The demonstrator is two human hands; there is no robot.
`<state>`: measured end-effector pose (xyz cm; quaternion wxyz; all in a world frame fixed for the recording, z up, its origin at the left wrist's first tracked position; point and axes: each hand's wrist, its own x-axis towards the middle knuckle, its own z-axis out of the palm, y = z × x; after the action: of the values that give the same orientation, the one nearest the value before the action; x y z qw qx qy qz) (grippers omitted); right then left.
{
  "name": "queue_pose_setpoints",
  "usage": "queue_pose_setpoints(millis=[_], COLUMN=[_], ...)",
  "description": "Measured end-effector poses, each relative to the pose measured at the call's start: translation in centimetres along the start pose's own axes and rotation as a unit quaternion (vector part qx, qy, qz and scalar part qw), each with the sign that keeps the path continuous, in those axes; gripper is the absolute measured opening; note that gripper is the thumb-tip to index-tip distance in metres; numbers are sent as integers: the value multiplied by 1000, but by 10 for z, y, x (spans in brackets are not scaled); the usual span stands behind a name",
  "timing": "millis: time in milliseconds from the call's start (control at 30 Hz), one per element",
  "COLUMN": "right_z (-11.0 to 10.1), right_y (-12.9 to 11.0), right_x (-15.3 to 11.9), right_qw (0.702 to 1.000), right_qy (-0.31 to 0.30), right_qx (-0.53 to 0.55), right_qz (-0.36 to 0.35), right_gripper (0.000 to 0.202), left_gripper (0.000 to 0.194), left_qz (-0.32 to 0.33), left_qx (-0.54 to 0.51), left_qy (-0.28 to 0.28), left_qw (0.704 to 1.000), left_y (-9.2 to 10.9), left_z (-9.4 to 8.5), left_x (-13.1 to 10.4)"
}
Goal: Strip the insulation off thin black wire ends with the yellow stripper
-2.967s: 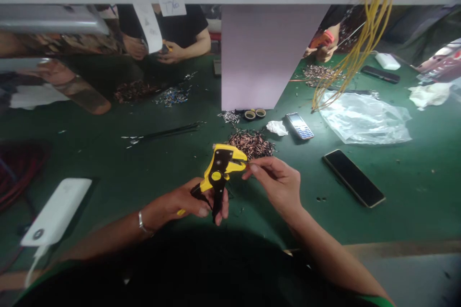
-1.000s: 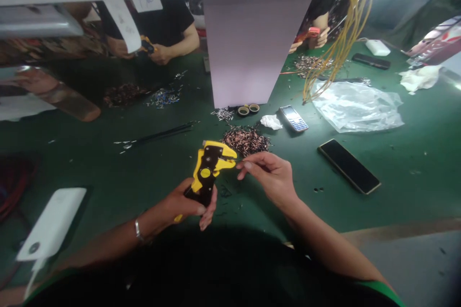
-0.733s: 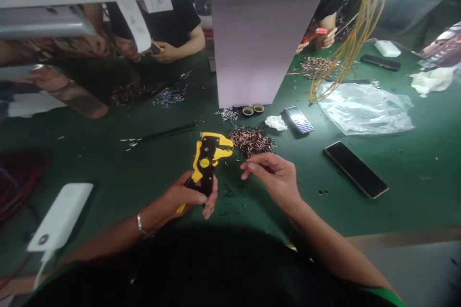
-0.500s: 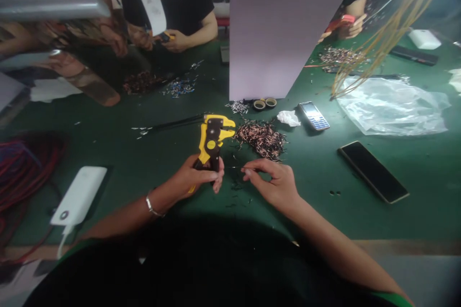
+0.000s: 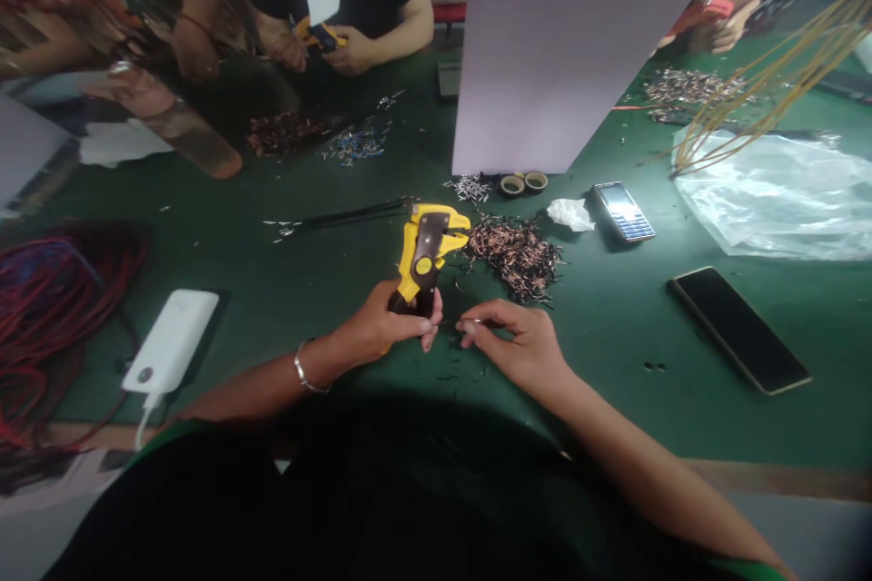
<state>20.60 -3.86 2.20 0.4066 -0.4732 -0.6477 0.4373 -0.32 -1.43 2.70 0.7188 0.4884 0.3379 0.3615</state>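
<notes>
My left hand [image 5: 401,320] is wrapped round the handles of a yellow and black wire stripper [image 5: 428,250], its jaws pointing up and to the right. My right hand [image 5: 514,336] pinches a thin wire [image 5: 478,321] between thumb and fingertips, just right of the tool's handles; most of the wire is hidden. Beyond it lies a heap of short copper-ended wire pieces [image 5: 519,259], close to the stripper's jaws. A bundle of long black wires [image 5: 341,218] with pale ends stretches left from behind the tool. Tiny black scraps [image 5: 448,377] are scattered below my hands.
A keypad phone [image 5: 624,211], crumpled tissue [image 5: 570,214] and tape rolls [image 5: 523,184] stand behind. The smartphone [image 5: 739,329] and plastic bag [image 5: 769,191] lie right. A white power bank [image 5: 172,342] and red cable coil [image 5: 61,318] are left. Co-workers' hands [image 5: 351,50] work across the table, beyond an upright panel [image 5: 545,45].
The view has shifted, so the table's things appear further right. My right hand has turned slightly with the wire, which no longer stretches visibly towards the tool. My left hand keeps the stripper.
</notes>
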Motion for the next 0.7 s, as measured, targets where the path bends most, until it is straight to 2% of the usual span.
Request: queue_pose_setpoints(millis=[100,267,433,533,700], right_z=[-1,-6,-18,-23,-22], right_y=[-2,-3,1,3,4], right_x=[2,3,8,11,12], right_qw=[998,994,988,983,964], right_qy=[-22,-43,37,87,122], right_qx=[41,77,132,149,227], right_qz=[38,65,67,65,68], right_gripper=[10,12,11,10,8], left_gripper=[22,20,19,21,30], left_qz=[-3,-18,-11,-23,-76], left_qx=[5,0,2,2,-37], left_qy=[1,5,10,-28,-126], left_qw=[1000,1000,1000,999,988], left_y=[2,1,2,5,9], left_z=[0,-1,-4,-8,-8], left_x=[0,-2,-1,1,2])
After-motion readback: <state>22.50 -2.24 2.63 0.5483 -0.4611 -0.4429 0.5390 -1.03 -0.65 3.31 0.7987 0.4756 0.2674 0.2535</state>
